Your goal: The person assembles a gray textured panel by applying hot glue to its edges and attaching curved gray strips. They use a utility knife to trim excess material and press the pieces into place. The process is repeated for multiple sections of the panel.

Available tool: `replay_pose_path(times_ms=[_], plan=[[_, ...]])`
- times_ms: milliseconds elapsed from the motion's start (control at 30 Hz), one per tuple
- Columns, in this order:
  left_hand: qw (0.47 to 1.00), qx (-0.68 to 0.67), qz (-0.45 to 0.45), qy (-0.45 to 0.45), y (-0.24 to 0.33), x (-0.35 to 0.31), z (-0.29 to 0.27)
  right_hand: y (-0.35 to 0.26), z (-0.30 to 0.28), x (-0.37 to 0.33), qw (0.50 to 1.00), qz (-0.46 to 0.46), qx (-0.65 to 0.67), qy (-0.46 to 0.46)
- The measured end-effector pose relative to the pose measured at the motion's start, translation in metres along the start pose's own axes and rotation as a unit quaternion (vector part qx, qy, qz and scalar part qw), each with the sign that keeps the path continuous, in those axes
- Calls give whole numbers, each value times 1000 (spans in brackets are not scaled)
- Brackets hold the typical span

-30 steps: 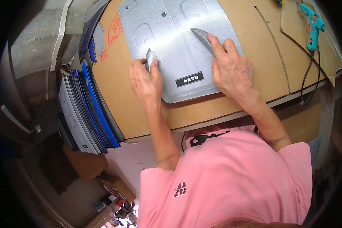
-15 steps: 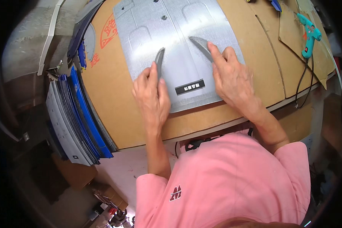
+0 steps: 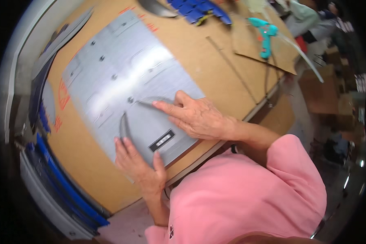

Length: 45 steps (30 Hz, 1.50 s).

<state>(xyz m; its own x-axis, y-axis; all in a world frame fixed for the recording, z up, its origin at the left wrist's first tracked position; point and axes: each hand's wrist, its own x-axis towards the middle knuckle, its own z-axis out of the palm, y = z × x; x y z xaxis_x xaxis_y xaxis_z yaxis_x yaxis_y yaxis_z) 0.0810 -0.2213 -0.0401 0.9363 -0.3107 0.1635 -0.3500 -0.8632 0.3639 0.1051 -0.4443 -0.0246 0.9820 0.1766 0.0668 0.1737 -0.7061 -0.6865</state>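
A grey sheet (image 3: pixel 105 85) printed like a buttoned jacket front with pockets lies slantwise on the brown worktop. Two narrow, curved, pointed grey flaps rise near its close end. My left hand (image 3: pixel 140 162) rests on the sheet's near left edge, fingers stretched and thumb apart, fingertips by the base of the left flap (image 3: pixel 124 126). Across the right flap (image 3: pixel 148 100) reaches the extended index finger of my right hand (image 3: pixel 201 118); its thumb is apart and the other fingers are bent. Between the hands sits a black label (image 3: pixel 162 140). Motion blurs the view slightly.
A teal glue gun (image 3: pixel 266 38) with a dark cord stands at the right on a cardboard piece. Blue pieces (image 3: pixel 195 9) and a curved grey piece (image 3: pixel 156 7) lie at the far side. Blue and grey sheets (image 3: pixel 49 175) are stacked at the left.
The view has turned, so the sheet now lies slantwise. My left hand has let go of the left flap and lies flatter on the sheet. My right hand stays at the right flap.
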Motion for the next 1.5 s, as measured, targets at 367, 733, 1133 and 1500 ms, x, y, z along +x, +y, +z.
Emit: replay_pose_path(times_ms=[367, 733, 1133, 1500], plan=[[997, -43, -3, 58, -3, -3, 2, 168, -146, -49, 842, 201, -218, 451], [993, -110, 22, 20, -19, -13, -12, 95, -145, 1, 929, 108, 86, 343], [993, -102, -25, 60, -19, -28, -1, -34, -19, 4, 990, 73, 123, 22], [994, -90, -29, 57, -20, -27, 1, -31, -13, 15, 998, 60, -11, 5]])
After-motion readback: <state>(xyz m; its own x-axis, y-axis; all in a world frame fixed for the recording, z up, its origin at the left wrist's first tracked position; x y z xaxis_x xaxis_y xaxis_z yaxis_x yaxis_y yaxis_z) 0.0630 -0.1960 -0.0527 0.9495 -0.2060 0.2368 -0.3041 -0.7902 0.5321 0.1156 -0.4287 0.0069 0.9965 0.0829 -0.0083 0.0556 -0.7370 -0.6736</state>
